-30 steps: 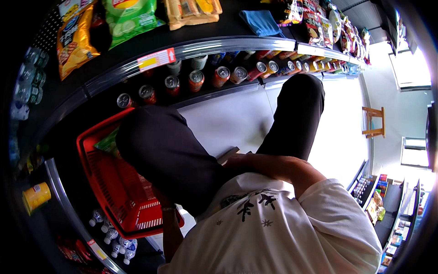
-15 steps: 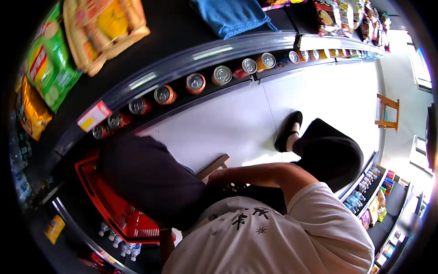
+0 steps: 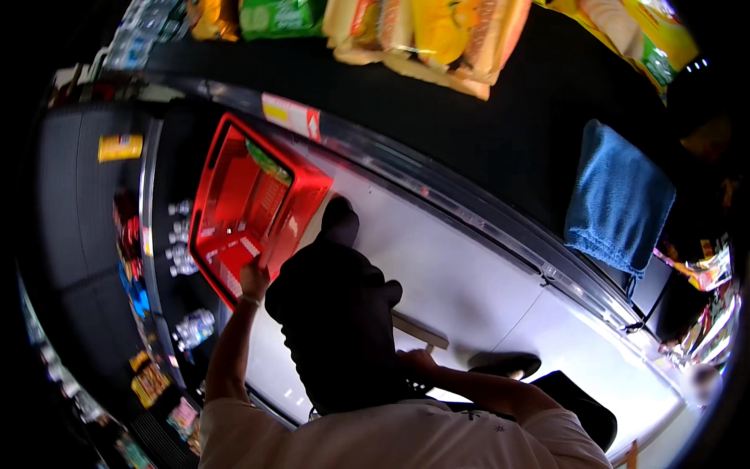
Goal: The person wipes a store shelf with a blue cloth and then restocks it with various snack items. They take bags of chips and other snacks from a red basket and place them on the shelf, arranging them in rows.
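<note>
A red shopping basket [image 3: 324,181] stands tilted on the left, with a green packet [image 3: 268,162] inside against its far wall. My left hand [image 3: 254,281] is closed on the basket's near rim. Between my legs, part of a wooden stool [image 3: 422,330] shows beneath me. My right hand [image 3: 418,363] is closed at the stool's edge; its fingers are partly hidden. Above the floor, the dark shelf [image 3: 539,141] holds a tan snack bag [image 3: 437,39], a green chip bag [image 3: 281,17] and a folded blue cloth [image 3: 621,199].
A black shelf unit [image 3: 66,195] on the left carries a yellow packet [image 3: 119,148], with several water bottles [image 3: 181,242] lower down. The long shelf's front edge [image 3: 461,207] runs diagonally across. White floor [image 3: 469,281] lies between it and my legs.
My view has swung left. The drink cans under the shelf are out of sight. The basket, previously half hidden by my leg, now shows fully with my left hand on its rim.
</note>
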